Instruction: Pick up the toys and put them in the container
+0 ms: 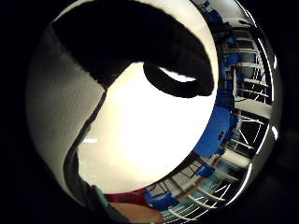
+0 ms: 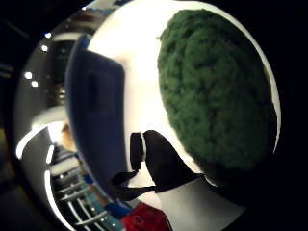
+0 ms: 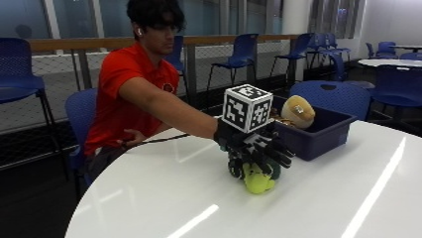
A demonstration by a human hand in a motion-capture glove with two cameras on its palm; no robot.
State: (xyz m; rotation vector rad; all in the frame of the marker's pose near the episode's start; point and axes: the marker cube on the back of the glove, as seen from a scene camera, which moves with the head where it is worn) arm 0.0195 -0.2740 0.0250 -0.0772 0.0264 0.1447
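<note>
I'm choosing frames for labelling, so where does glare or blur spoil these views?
Outside view: window light streaks across the glossy white table; the gloved right hand on the yellow-green plush toy is slightly soft. Both palm views: the tabletop is blown out white. Thumb-side view: the fuzzy green toy is close and blurred.

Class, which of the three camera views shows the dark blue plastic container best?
The outside view: the dark blue plastic container sits whole on the white table, a tan plush toy in it. The thumb side palm view shows only one blue wall, close up. The little finger side palm view shows none of it.
</note>
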